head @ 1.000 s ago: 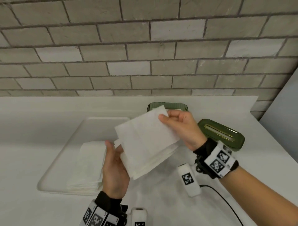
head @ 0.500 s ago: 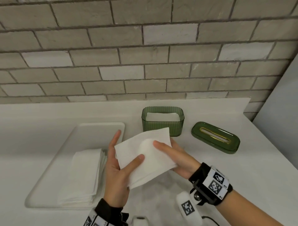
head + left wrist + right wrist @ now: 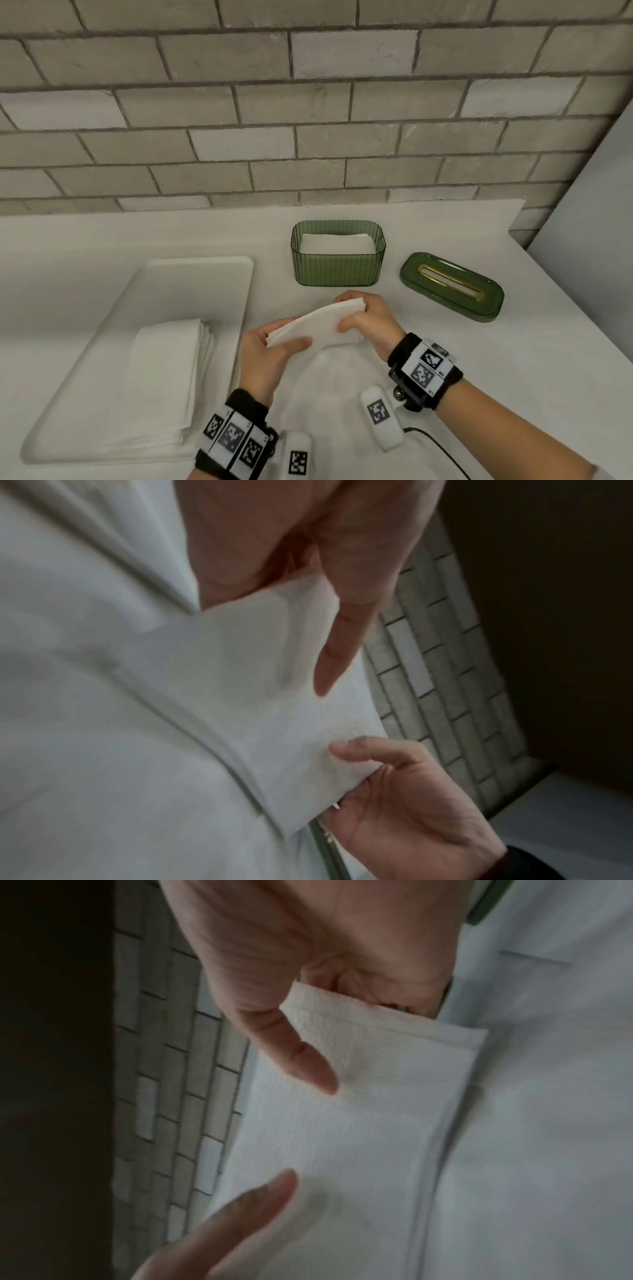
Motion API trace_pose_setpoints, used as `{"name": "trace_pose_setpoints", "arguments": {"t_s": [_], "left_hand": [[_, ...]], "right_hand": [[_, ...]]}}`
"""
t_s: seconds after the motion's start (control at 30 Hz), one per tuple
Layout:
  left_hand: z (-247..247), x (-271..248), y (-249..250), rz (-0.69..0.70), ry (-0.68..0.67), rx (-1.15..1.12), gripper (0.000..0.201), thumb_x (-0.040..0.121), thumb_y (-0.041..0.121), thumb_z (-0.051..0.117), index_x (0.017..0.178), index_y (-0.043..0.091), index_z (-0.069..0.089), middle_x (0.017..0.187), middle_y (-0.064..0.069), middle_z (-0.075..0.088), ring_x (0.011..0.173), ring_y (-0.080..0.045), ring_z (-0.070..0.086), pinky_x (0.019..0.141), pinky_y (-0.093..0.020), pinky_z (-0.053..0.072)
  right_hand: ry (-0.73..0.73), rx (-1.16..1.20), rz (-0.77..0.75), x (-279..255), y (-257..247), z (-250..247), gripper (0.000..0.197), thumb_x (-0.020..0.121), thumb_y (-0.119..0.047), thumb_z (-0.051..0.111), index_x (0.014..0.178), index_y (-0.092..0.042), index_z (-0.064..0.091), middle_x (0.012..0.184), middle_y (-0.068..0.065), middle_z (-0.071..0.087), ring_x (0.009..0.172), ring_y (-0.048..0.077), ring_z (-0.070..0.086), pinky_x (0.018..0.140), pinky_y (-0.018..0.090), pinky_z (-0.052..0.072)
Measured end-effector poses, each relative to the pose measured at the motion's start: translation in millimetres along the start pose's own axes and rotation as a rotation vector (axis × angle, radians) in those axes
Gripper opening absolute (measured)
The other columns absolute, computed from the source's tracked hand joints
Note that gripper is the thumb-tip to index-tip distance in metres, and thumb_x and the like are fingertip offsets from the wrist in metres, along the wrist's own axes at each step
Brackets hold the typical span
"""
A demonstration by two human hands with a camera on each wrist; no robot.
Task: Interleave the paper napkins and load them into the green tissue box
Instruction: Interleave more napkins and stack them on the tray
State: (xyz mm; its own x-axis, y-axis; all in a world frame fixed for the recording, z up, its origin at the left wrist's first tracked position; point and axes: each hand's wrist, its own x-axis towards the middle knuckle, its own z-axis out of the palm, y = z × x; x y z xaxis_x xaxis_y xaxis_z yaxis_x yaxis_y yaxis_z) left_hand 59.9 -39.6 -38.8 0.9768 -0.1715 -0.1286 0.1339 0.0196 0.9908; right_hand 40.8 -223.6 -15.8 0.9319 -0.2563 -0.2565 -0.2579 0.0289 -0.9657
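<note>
Both hands pinch one folded napkin bundle (image 3: 318, 325), left hand (image 3: 267, 356) and right hand (image 3: 370, 322) at opposite ends. The green tissue box (image 3: 337, 270) already holds some napkins; a napkin stack (image 3: 164, 380) waits on the tray (image 3: 191, 274), lid (image 3: 452, 286) off.

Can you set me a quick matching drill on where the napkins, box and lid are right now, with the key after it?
Things:
1. Bundle of folded white paper napkins
2. Stack of white paper napkins
3. Oval dark green plastic lid with a gold-rimmed slot
4. Ribbed translucent green plastic tissue box

Places or states:
A. Lying flat on the counter, right of the box
B. On the white rectangular tray
C. Open-topped, napkins already inside
D. Held above the counter by the left hand and right hand

Pairs: 1-D, 2-B, 3-A, 4-C
</note>
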Motion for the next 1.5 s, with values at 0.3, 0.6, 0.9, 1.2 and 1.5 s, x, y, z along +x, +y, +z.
{"name": "trace_pose_setpoints", "arguments": {"t_s": [0.3,0.6,0.9,1.2,1.5], "left_hand": [[13,18,-13,-0.081,0.072,0.027,0.032,0.066,0.004,0.089,0.095,0.004,0.076,0.090,-0.007,0.079,0.083,-0.018,0.075,0.065,-0.026,0.058],[35,116,103,0.220,-0.115,0.531,0.037,0.094,0.005,0.061,0.131,0.000,0.057,0.125,-0.014,0.064,0.115,-0.027,0.061,0.097,-0.028,0.046],[65,176,76,0.329,-0.100,0.696,0.074,0.085,-0.001,0.069,0.146,0.017,0.031,0.089,-0.006,0.054,0.078,-0.019,0.054,0.078,-0.032,0.051],[86,172,70,0.368,-0.303,1.352,0.047,0.105,0.040,0.030,0.084,0.014,0.063,0.089,-0.001,0.062,0.102,-0.027,0.060,0.114,-0.049,0.027],[83,101,70,0.648,-0.300,1.143,0.017,0.096,0.019,0.054,0.108,0.011,0.064,0.131,-0.011,0.056,0.126,-0.033,0.048,0.120,-0.045,0.020]], "right_hand": [[0.035,-0.104,0.021,12,18,9,0.034,0.067,0.021,0.052,0.077,-0.010,0.061,0.070,0.001,0.057,0.068,0.013,0.054,0.052,0.016,0.043],[0.217,-0.093,-0.310,79,-90,-39,0.027,0.076,0.010,0.069,0.088,-0.014,0.065,0.088,0.003,0.066,0.080,0.016,0.062,0.067,0.017,0.052],[0.310,-0.456,-0.328,142,-68,-65,0.041,0.080,0.002,0.067,0.115,-0.013,0.051,0.081,0.006,0.057,0.066,0.017,0.053,0.050,0.012,0.045],[-0.002,-1.355,-0.243,129,-65,-50,0.059,0.098,-0.057,0.029,0.089,-0.016,0.071,0.092,0.001,0.070,0.097,0.019,0.061,0.110,0.047,0.019],[0.056,-1.109,-0.394,27,-100,-104,0.025,0.089,-0.050,0.055,0.094,-0.030,0.069,0.107,-0.013,0.066,0.106,0.014,0.058,0.106,0.041,0.030]]}}
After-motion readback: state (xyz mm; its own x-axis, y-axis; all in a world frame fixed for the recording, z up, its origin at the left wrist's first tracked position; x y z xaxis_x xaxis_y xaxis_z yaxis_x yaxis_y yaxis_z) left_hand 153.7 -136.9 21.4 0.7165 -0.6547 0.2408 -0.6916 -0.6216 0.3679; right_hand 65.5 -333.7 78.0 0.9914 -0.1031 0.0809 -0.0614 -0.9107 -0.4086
